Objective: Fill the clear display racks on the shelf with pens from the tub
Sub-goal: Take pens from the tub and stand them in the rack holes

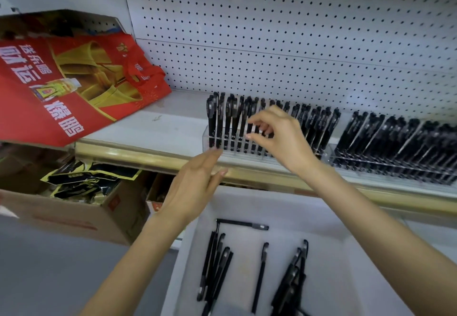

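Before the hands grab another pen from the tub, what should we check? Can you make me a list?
1. Pens left in the tub: ok, several black pens lie in it.
2. Rack steadied: ok, the left hand has straight fingers touching the front corner of the clear rack.
3. Right hand free to reach: cannot tell, its curled fingers are in among the rack's standing pens.
4. Empty slots in that rack: cannot tell, the right hand hides its middle.
5. Second rack further right: ok, it looks packed with pens.
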Demonstrator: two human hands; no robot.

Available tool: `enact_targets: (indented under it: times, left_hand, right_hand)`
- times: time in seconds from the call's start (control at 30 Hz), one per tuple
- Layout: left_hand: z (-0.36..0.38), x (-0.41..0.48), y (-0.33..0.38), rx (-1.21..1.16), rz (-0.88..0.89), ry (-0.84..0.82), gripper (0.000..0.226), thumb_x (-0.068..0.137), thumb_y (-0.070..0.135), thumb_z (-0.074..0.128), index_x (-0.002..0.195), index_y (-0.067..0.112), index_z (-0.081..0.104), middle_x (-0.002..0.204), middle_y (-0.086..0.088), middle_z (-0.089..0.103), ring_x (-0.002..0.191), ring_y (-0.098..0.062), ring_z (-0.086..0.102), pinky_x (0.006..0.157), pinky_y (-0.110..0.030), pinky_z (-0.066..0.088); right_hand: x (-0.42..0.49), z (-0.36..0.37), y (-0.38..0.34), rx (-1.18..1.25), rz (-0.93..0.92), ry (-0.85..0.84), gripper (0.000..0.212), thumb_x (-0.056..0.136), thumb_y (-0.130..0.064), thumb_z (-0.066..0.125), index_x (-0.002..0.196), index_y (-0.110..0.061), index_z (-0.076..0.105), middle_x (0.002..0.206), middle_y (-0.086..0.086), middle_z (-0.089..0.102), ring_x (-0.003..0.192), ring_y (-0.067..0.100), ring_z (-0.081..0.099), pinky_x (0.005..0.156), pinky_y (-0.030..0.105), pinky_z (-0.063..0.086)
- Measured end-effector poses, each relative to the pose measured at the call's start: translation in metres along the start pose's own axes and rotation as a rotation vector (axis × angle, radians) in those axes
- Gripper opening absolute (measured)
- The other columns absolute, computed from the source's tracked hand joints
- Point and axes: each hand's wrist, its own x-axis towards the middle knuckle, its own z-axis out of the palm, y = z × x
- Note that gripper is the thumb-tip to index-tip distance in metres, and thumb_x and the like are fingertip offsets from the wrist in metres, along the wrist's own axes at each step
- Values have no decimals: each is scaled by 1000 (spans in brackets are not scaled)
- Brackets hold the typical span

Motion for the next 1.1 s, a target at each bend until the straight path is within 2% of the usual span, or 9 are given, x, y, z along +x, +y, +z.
enact_targets:
  times: [0.13, 0.27, 0.43, 0.5, 0.6, 0.67, 0.83, 0.93, 1.1]
  left_hand:
    - [22, -32, 26, -7, 66, -42, 51, 98, 38, 43, 146, 22, 35, 152, 3, 34, 138, -12, 31, 110, -19, 18]
    - [57, -69, 49, -84, 44, -193, 52, 99, 37, 43, 147, 21, 33, 153, 3, 32, 140, -13, 30, 109, -25, 28]
    - [105, -112, 58, -107, -16, -426, 54, 98, 42, 43, 147, 22, 33, 151, 3, 36, 137, -14, 34, 110, -29, 31]
    - [121, -120, 59, -114, -77, -532, 54, 97, 42, 45, 145, 19, 36, 146, -2, 42, 132, -17, 41, 107, -30, 34]
    - [139, -122, 63, -142, -218, -621, 51, 94, 43, 51, 137, 15, 46, 130, -6, 51, 109, -15, 52, 92, -26, 41]
    - [148, -118, 66, -161, -316, -632, 48, 92, 43, 56, 127, 12, 52, 120, -7, 55, 97, -13, 51, 85, -22, 39]
    - [171, -109, 68, -177, -503, -629, 38, 87, 41, 65, 108, 10, 58, 109, -5, 61, 97, -16, 55, 85, -28, 47]
    - [180, -107, 69, -82, -512, -599, 32, 86, 41, 66, 99, 12, 58, 101, -3, 62, 91, -17, 56, 80, -29, 48]
    - [187, -105, 74, 59, -518, -592, 23, 84, 43, 68, 78, 21, 64, 84, -1, 69, 82, -18, 64, 67, -26, 47]
  right_hand:
    - [-78, -12, 20, 12, 107, -72, 24, 81, -19, 73, 105, -15, 67, 91, -14, 50, 77, -7, 50, 73, 2, 37]
    - [-167, -13, 46, 42, 322, -138, 26, 79, -20, 76, 103, -15, 69, 94, -4, 58, 75, 3, 55, 70, 12, 44]
    - [-261, -8, 66, 111, 619, -290, 21, 79, -25, 77, 97, -23, 66, 93, -2, 61, 80, 6, 58, 67, 4, 39]
    - [-290, -4, 72, 133, 722, -392, 20, 79, -28, 76, 94, -27, 63, 94, -1, 63, 81, 11, 59, 67, 4, 40]
    - [-322, 2, 78, 195, 841, -521, 23, 78, -35, 76, 94, -26, 62, 91, -4, 64, 85, 9, 60, 67, 4, 40]
    - [-333, 4, 80, 227, 877, -591, 25, 77, -38, 76, 93, -23, 62, 88, -6, 65, 84, 7, 61, 66, 4, 40]
    - [-337, 10, 76, 257, 868, -720, 33, 75, -39, 79, 92, -16, 63, 80, -11, 62, 74, -3, 56, 64, 7, 41]
    - [-339, 15, 75, 251, 862, -709, 33, 74, -35, 80, 94, -15, 62, 79, -12, 57, 74, 3, 54, 63, 9, 41]
    - [-339, 20, 77, 238, 901, -701, 33, 73, -34, 81, 91, -14, 63, 76, -9, 57, 80, 12, 58, 76, 26, 48]
